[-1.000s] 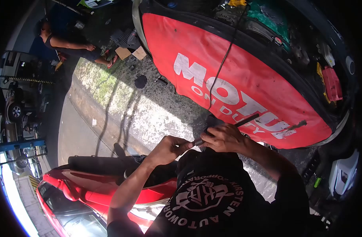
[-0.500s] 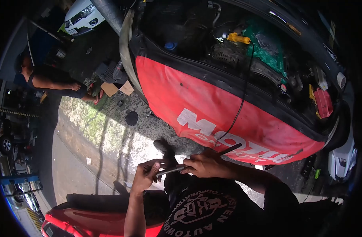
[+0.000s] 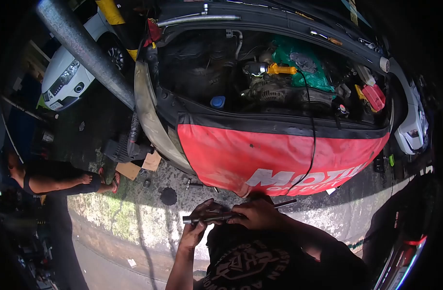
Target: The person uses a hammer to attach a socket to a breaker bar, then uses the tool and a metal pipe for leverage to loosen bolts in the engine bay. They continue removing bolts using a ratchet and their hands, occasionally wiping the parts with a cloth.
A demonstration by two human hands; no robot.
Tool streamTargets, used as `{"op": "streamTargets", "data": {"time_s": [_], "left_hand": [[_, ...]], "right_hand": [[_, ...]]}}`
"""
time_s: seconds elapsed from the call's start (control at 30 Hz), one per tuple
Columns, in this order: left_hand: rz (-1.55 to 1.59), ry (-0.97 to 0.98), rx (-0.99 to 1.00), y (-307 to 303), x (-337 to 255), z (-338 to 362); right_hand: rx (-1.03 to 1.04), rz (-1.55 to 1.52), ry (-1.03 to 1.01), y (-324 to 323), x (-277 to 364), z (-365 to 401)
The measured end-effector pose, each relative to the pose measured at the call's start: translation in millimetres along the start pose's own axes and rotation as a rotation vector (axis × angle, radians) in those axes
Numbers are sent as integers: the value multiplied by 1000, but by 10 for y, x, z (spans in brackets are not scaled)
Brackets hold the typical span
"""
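Observation:
A long metal tool [image 3: 214, 216] with a dark shaft lies across both hands, in front of the dark shirt. My left hand [image 3: 200, 220] is wrapped round its socket-like end. My right hand [image 3: 256, 213] grips it farther along, and the thin dark end sticks out to the right beyond the fingers. Ahead is the open engine bay of a car, its front draped with a red cover [image 3: 260, 159] with white lettering. A yellow work light [image 3: 282, 69] rests in the bay beside green plastic [image 3: 310, 72], its black cable hanging over the cover.
A person [image 3: 57, 176] in dark clothes is at the left. A thick grey post [image 3: 86, 50] slants beside a white car [image 3: 67, 82]. Cardboard pieces [image 3: 128, 170] and a dark box lie on the ground. A blue cap [image 3: 217, 101] and a red container [image 3: 374, 97] show in the bay.
The view has swung, so the engine bay now shows more fully. The tool lies more level, and my left hand has closed round its end, palm turned up.

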State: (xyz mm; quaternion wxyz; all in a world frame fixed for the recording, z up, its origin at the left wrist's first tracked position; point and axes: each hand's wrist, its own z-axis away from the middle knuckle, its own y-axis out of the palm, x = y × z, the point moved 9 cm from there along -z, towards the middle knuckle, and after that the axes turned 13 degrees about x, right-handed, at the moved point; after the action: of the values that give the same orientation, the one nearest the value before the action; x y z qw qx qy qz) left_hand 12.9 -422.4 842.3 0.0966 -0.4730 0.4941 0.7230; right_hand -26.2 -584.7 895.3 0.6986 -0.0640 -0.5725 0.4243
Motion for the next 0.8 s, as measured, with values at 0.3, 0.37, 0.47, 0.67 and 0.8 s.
{"op": "streamTargets", "data": {"time_s": [0.3, 0.37, 0.47, 0.67, 0.8], "left_hand": [[-449, -270, 208, -113, 25, -854], [-443, -274, 150, -60, -123, -964], [-461, -347, 75, -158, -161, -944], [-520, -39, -50, 66, -970, -1359], [-584, 31, -89, 100, -1373, -1582]], "right_hand": [[-298, -185, -30, -651, -197, -73], [-338, -189, -39, -770, -284, -178], [-362, -139, -66, -899, -361, -372], [-395, -17, -328, -1461, 105, -629], [-420, 43, -424, -1834, 312, -770]]}}
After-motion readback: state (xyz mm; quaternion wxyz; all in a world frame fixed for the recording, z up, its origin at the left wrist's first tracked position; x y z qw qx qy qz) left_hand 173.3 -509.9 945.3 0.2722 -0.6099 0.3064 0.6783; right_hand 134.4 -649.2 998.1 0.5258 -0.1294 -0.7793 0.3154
